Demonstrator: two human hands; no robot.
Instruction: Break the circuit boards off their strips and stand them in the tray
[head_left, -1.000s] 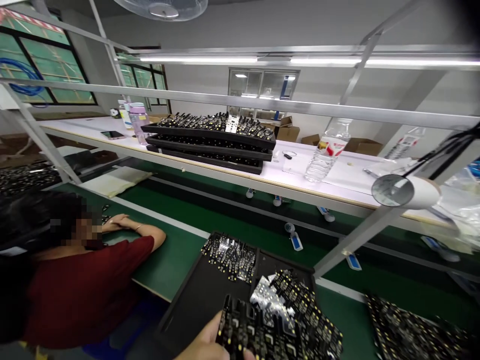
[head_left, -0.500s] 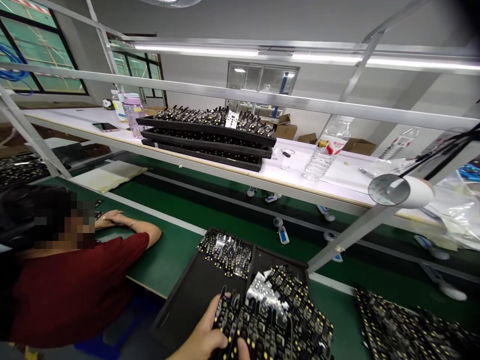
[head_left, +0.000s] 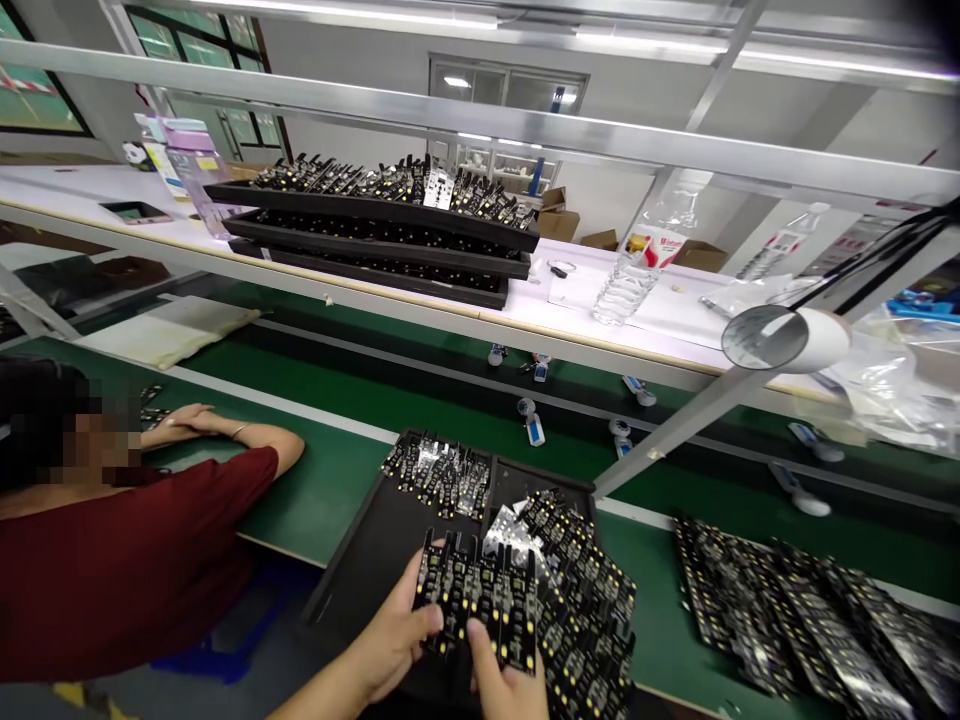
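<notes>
A black circuit board panel (head_left: pixel 472 595) with several finger-like strips and yellow-white spots is held up in front of me. My left hand (head_left: pixel 394 635) grips its left side, thumb on the face. On its lower edge, my right hand (head_left: pixel 506 680) presses with the thumb; the other right fingers are mostly hidden behind it. Beneath lies a black divided tray (head_left: pixel 375 570). More boards (head_left: pixel 442 475) fill the tray's far left part, and a heap of boards (head_left: pixel 592 600) with a silvery sheet-like patch covers its right part.
Rows of boards (head_left: pixel 810 620) lie on the green bench to the right. Stacked black trays (head_left: pixel 375 235) and a water bottle (head_left: pixel 649 250) stand on the shelf. A metal post (head_left: pixel 675 430) rises behind the tray. A person in a red shirt (head_left: pixel 150 560) leans on the bench at left.
The board panel now shows fully, lifted above the heap, with both hands closed on it. My view has tilted down and shifted, showing more boards at right. Small white-and-blue devices on the conveyor moved left.
</notes>
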